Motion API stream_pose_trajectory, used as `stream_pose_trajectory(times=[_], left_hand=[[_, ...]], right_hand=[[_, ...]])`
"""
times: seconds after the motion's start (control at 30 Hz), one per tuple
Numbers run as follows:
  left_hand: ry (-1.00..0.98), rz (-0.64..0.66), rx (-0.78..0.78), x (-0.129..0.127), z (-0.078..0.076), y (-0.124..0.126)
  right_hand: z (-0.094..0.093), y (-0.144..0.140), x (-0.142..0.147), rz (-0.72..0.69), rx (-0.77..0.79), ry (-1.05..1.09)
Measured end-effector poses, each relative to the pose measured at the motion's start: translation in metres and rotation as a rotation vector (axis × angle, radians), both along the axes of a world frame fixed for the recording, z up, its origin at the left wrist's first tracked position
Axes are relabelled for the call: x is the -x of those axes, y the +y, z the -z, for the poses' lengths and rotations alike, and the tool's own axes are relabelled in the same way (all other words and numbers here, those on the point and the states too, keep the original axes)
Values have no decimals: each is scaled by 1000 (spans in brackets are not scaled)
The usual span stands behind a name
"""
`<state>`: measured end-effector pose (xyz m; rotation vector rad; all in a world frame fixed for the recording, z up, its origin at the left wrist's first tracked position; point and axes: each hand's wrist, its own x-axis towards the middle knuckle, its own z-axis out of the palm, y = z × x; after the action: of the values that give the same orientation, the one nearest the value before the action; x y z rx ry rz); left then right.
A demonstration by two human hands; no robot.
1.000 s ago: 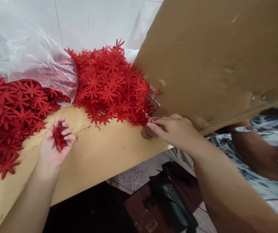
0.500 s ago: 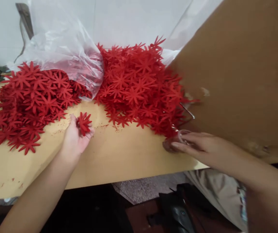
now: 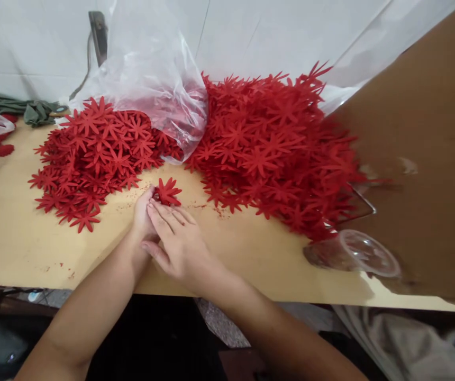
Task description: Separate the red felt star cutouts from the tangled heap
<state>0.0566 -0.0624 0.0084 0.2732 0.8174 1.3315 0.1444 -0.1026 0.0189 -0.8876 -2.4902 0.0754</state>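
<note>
In the head view, my left hand holds a red felt-like flower cutout with several narrow petals above the table. My right hand reaches across it, fingers stretched out and lying on my left hand just below the flower. Whether anything small lies between the two palms is hidden. To the left of my hands spreads a heap of the same red flower cutouts. A larger heap of red flowers stands to the right.
A clear plastic bag covers part of the flowers. At the right, a clear plastic cup lies on its side against a cardboard panel. Green cloth lies at the back left of the yellowish table.
My right hand has left the plastic cup and come over to my left hand. The left hand still holds the flower. The view has swung to the left.
</note>
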Motion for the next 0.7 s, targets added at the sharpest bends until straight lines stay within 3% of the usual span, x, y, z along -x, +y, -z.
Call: stream_pose_trajectory(times=[0.1,0.23,0.37,0.53,0.7], left_hand=[[-49,-58,83,8,-5,3],[-175,-162,140,7,-14,9],[-234,-189,83,6,-14,7],[-138,-44,24,0,-3,3],[-61,10,-118,-5,2,4]], right_hand=[[8,-6,-1,-30,18,23],[-8,-9,-23,-78,27,189],[-18,8,-24,169,28,455],[0,44,-9,219,459,552],[14,69,-16,256,583,761]])
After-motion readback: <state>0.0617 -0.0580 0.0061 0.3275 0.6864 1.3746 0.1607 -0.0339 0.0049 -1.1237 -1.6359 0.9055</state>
